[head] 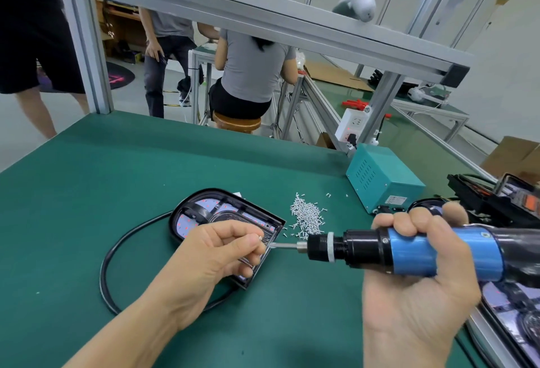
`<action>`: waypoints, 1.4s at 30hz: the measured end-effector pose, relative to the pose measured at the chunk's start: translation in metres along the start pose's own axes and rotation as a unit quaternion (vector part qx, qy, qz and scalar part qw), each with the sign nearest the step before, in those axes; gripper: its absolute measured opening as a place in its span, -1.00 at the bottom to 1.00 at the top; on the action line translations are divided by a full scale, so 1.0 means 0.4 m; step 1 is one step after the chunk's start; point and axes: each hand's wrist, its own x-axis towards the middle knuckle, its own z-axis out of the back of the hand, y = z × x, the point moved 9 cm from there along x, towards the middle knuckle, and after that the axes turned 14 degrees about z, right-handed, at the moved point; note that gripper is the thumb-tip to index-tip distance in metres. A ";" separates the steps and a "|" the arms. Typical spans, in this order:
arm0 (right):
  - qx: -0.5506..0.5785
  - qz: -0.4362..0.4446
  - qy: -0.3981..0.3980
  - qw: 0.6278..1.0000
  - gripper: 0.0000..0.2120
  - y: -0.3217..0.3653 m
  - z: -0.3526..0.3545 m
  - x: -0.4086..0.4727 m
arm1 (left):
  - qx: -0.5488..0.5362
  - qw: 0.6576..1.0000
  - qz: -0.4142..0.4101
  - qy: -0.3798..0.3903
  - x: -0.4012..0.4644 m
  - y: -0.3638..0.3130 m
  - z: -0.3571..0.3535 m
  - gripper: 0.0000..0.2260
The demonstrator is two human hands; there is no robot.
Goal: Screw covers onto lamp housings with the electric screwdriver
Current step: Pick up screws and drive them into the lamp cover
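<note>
Left hand point(216, 253) pinches tiny screw point(261, 238) at bit tip; right hand point(420, 250) clenched round electric screwdriver point(409, 250) — heavy, rigid. Screw slippery — likely easily dropped. Lamp housing point(225, 215) flat on worktop point(117, 163).

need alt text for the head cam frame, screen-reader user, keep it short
A person's right hand grips a blue and black electric screwdriver held sideways, while the left hand pinches a small screw at its bit tip, above a black lamp housing on a green bench mat. A pile of loose screws lies just behind.
</note>
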 end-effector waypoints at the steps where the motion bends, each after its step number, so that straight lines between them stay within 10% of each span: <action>1: 0.000 -0.001 0.001 1.000 -0.76 -0.003 -0.007 -0.002 | 0.007 1.000 -0.002 0.003 -0.005 0.000 -0.002 -0.86; 42: 0.040 -0.029 -0.002 0.999 -0.74 -0.056 -0.047 -0.033 | 0.009 0.991 -0.113 -0.071 -0.047 -0.044 0.040 -0.87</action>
